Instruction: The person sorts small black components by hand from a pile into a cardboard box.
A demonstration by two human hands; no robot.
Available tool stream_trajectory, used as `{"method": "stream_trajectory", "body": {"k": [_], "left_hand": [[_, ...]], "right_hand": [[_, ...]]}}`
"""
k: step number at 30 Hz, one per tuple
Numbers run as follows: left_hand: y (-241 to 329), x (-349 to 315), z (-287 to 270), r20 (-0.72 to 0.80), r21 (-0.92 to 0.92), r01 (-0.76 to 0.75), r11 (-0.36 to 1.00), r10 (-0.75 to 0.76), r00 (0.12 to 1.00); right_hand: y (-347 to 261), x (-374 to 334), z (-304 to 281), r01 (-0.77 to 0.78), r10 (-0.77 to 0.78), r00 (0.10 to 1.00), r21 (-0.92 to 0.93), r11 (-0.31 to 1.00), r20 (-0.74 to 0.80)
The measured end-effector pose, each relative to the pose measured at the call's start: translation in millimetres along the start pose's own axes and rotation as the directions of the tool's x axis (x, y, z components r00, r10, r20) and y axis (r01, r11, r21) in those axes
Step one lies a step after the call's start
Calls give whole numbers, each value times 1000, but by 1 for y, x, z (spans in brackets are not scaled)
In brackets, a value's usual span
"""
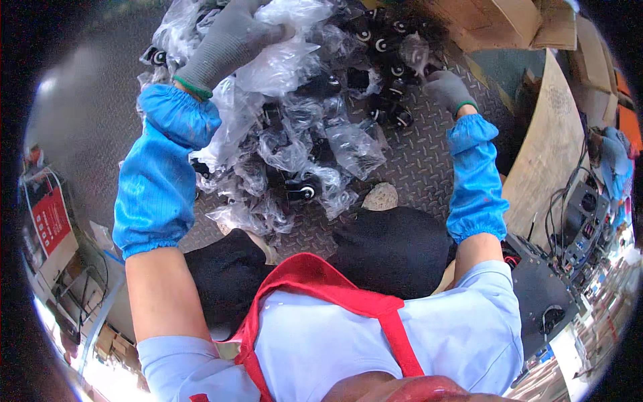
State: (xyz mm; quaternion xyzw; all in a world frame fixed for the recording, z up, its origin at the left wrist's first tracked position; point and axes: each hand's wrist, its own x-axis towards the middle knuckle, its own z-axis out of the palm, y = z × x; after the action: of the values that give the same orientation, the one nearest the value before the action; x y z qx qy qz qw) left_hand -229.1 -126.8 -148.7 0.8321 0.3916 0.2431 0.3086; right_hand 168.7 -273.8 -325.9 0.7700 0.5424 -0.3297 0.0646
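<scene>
Before me lies a heap of clear plastic bags [281,144], several with black parts inside. My left hand [234,43], in a grey glove with a green cuff, rests on the upper left of the heap. Its thumb stands apart toward the right against the plastic; the other fingertips reach the top edge of the view. My right hand [447,89], gloved alike, is at the heap's right side, beside a bagged part [414,53]. Its fingers are bent and blurred, and any grip is hidden. Unbagged black parts with white rings [382,45], resembling caster wheels, lie between the hands.
The heap sits on a dark checker-plate metal floor [418,161]. Cardboard boxes [499,23] stand at the far right, near a curved tan board [552,127]. Cables and dark equipment [579,214] are farther right. A red and white box [50,221] is at the left.
</scene>
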Motion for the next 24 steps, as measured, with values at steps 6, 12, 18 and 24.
{"method": "stream_trajectory", "body": {"k": [6, 12, 18, 24], "left_hand": [[-1, -6, 4, 175, 5, 148, 989, -147, 974], [-3, -3, 11, 288, -77, 117, 990, -90, 953], [50, 1, 7, 365, -191, 268, 944, -185, 913], [65, 11, 24, 282, -383, 84, 920, 30, 959]], "right_hand": [[-51, 21, -30, -38, 134, 866, 203, 978, -482], [-50, 62, -21, 70, -75, 954, -26, 997, -289], [-86, -33, -89, 349, -58, 827, 430, 832, -558], [-187, -100, -79, 501, -421, 821, 840, 206, -386]]}}
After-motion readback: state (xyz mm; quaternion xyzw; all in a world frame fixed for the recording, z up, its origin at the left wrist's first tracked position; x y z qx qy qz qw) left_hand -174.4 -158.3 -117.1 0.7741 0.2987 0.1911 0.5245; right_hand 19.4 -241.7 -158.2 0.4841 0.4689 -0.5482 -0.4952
